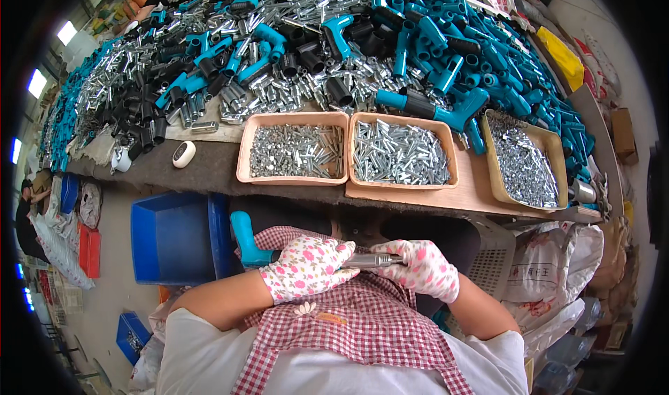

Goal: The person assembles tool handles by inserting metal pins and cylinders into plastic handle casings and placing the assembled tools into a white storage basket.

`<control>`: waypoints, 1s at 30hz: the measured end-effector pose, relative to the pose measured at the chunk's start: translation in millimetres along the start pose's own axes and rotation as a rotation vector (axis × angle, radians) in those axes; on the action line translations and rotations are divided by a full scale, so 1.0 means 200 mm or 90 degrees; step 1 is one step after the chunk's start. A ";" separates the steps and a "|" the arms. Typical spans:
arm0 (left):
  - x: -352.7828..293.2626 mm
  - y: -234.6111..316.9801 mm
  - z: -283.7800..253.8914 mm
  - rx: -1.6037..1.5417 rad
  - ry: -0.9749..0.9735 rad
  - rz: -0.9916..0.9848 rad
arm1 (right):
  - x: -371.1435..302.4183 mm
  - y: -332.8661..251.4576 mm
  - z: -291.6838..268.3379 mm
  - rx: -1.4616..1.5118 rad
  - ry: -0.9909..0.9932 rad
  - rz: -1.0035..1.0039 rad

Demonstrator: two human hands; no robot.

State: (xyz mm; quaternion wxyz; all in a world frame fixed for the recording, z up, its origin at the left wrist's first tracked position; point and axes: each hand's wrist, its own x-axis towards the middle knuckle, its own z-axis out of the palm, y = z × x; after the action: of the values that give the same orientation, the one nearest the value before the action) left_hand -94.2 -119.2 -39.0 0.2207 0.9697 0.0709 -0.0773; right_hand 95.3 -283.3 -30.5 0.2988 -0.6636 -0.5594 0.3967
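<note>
Left hand (306, 266), in a white floral-print glove, is wrapped around the body of a pistol-shaped tool (244, 236) held over the lap; the matching gloved right hand (420, 268) closes its fingers around the tip end of the tool's barrel (369, 260). Smooth teal plastic forms the bent handle, which juts out past the left hand, while the barrel showing between the hands is silvery metal with rings near the tip. Beneath lies a red-and-white checked apron (390, 325). Ahead, a narrow gap separates the gloves from the workbench edge (293, 194), where two peach trays, a left tray (293, 181) and a middle tray (404, 184), touch or nearly touch. Right of them a yellowish tray (492, 159) sits at an angle. Bare dark mat (146, 166) extends leftward. A blue bin (167, 278) bounds the left side, a perforated crate (491, 262) the right. Teal housings (453, 40) heap behind the trays.
</note>
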 end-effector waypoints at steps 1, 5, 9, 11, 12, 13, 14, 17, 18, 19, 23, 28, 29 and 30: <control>0.00 0.00 -0.01 0.012 -0.021 -0.007 | -0.01 -0.02 -0.03 0.106 -0.072 0.106; 0.00 -0.03 0.02 -0.020 -0.020 -0.038 | -0.03 0.10 0.02 -0.035 -0.018 0.078; -0.01 -0.04 0.01 -0.003 0.031 -0.038 | 0.02 0.11 0.07 0.006 0.109 -0.085; -0.04 -0.06 -0.01 -0.023 0.234 0.001 | 0.01 0.09 0.08 0.091 0.109 -0.068; -0.07 -0.07 0.00 -0.225 0.349 -0.046 | 0.01 0.09 0.09 0.175 0.111 -0.051; -0.08 -0.06 0.01 -0.428 0.462 -0.096 | 0.02 0.10 0.09 0.177 0.105 -0.050; -0.08 -0.05 0.03 -0.672 0.581 -0.063 | 0.03 0.12 0.10 -0.001 0.116 -0.178; -0.06 0.05 -0.08 -1.382 0.717 -0.063 | 0.05 0.05 0.11 -0.265 0.085 -0.283; -0.06 0.03 -0.04 -1.514 0.628 -0.120 | -0.02 0.09 0.13 -0.122 0.078 -0.169; -0.04 0.00 0.02 -1.640 0.529 -0.174 | -0.06 0.11 0.16 0.018 0.070 -0.054; 0.19 -0.20 0.54 -1.746 0.408 -0.517 | -0.10 0.18 0.20 0.759 -0.054 0.242; 0.65 -0.38 1.40 -1.492 -0.104 -0.721 | 0.04 0.60 0.48 0.925 0.194 0.488; 0.69 -0.37 1.43 -1.447 -0.170 -0.689 | 0.05 0.68 0.52 0.949 0.246 0.513; 0.70 -0.33 1.45 -1.471 -0.198 -0.643 | 0.06 0.69 0.53 0.929 0.259 0.505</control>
State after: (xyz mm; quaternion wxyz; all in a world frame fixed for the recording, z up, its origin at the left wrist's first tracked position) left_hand -2.5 -172.9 -351.2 0.8866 0.0595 0.4303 -0.1586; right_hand 74.3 -303.0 -202.0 0.5848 -0.5100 0.1745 0.6062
